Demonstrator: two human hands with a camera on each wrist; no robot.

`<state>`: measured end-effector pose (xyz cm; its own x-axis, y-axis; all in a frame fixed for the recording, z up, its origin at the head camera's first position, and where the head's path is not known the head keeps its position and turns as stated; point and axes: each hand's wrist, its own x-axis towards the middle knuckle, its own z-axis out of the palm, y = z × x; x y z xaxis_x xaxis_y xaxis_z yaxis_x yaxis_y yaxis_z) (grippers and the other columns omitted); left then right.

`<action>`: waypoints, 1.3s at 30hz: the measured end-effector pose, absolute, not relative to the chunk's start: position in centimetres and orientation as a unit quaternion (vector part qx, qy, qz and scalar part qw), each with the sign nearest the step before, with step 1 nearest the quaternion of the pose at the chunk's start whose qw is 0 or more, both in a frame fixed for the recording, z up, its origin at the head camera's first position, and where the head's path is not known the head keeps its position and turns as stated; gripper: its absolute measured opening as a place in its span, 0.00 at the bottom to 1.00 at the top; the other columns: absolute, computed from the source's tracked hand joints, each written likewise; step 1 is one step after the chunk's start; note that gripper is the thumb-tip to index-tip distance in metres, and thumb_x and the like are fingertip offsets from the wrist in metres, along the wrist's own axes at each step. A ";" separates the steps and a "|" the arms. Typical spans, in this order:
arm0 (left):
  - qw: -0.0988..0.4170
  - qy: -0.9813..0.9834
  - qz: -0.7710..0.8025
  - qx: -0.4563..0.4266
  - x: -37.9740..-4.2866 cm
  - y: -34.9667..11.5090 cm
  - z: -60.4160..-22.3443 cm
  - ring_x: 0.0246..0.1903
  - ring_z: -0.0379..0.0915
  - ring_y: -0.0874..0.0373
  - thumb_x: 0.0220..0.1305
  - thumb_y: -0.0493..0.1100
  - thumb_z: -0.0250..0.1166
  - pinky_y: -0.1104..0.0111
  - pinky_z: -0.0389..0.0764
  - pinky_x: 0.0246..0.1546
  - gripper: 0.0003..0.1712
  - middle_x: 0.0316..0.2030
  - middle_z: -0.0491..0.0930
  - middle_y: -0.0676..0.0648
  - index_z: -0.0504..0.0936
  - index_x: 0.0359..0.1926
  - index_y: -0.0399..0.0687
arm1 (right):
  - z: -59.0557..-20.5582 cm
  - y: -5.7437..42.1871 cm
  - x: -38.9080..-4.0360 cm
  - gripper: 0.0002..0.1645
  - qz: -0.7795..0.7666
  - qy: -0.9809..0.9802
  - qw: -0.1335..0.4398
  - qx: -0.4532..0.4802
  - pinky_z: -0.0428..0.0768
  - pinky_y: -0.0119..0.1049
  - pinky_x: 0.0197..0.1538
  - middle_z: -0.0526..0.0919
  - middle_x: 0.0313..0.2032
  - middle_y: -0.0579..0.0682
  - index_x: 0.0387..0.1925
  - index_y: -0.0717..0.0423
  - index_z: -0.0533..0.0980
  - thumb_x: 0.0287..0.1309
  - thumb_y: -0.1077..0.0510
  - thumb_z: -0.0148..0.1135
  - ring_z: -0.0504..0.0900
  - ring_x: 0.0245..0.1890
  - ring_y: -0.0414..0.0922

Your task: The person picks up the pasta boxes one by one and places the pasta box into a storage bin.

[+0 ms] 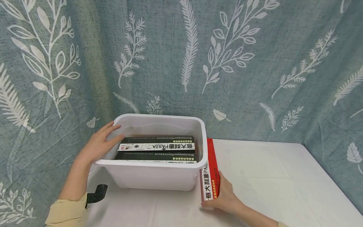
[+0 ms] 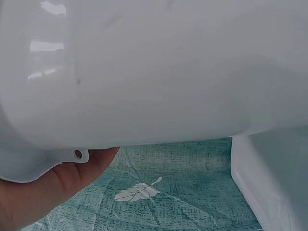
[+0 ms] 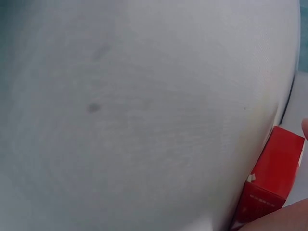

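A white plastic bin (image 1: 154,175) stands on the white table and holds several long pasta boxes (image 1: 156,147) lying flat. My left hand (image 1: 100,143) rests over the bin's left rim with its fingers straight, reaching toward the boxes; in the left wrist view the palm (image 2: 43,192) lies under the bin's rim (image 2: 144,72). My right hand (image 1: 224,197) grips the near end of a red pasta box (image 1: 211,171) that stands on edge against the bin's right wall. In the right wrist view the red pasta box (image 3: 272,178) shows beside the table cloth.
A teal curtain with white leaf prints (image 1: 255,63) hangs close behind the table. The white tablecloth (image 1: 269,176) stretches to the right of the bin. A black strap piece (image 1: 96,194) sits at my left wrist.
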<state>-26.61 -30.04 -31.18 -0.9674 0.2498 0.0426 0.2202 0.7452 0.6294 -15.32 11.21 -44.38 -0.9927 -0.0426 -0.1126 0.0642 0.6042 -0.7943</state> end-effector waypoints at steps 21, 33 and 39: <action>0.018 0.938 0.325 0.122 -26.6 -30.2 -31.4 0.68 0.39 0.23 0.73 0.60 0.51 0.28 0.49 0.57 0.41 0.74 0.40 0.30 0.57 0.73 0.34 | -44.8 11.3 -15.5 0.71 -0.470 0.879 0.065 0.054 0.73 0.50 0.53 0.71 0.54 0.57 0.73 0.65 0.47 0.32 0.50 0.81 0.70 0.50 0.50; 0.019 0.938 0.325 0.122 -26.7 -30.3 -31.6 0.69 0.38 0.24 0.73 0.61 0.51 0.28 0.49 0.57 0.42 0.75 0.39 0.31 0.56 0.73 0.35 | -43.8 12.3 -14.9 0.62 -0.518 0.847 0.059 0.102 0.76 0.53 0.53 0.67 0.62 0.61 0.74 0.59 0.51 0.41 0.53 0.77 0.68 0.56 0.55; 0.020 0.937 0.327 0.121 -26.8 -30.3 -31.6 0.69 0.37 0.24 0.73 0.61 0.51 0.28 0.49 0.57 0.42 0.75 0.38 0.32 0.55 0.74 0.36 | -42.8 13.2 -14.6 0.58 -0.559 0.820 0.043 0.118 0.77 0.45 0.51 0.68 0.63 0.59 0.74 0.53 0.53 0.45 0.53 0.75 0.67 0.58 0.54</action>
<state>-26.76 -30.28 -31.58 -0.9697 0.2407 0.0409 0.2140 0.7573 0.6170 -14.60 13.19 -42.76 -0.9687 0.1448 -0.2016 0.2406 0.3485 -0.9059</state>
